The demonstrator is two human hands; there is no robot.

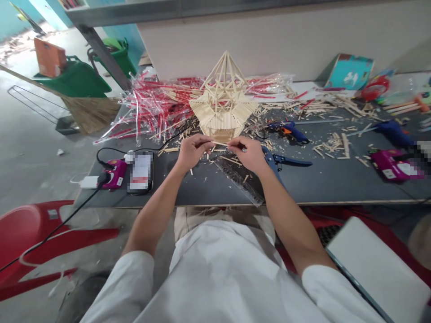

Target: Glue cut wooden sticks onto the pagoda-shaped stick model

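A thin wooden stick [220,144] runs level between my two hands, just in front of a wooden stick model [225,105] with a pointed open frame on top and slatted panels below. My left hand [194,151] pinches the stick's left end. At its other end, the fingertips of my right hand [247,151] are closed on it. Beneath and between my hands lie a clear plastic wrapper [239,180] and loose stick pieces. A blue-handled cutter [289,161] rests beside my right wrist.
Red-and-clear plastic packets [151,105] heap at the back left. A phone [140,172] and a purple power socket [115,174] lie left. To the right are a blue glue gun [294,133], another glue gun [393,132], a second purple socket [392,166] and scattered stick scraps [336,146].
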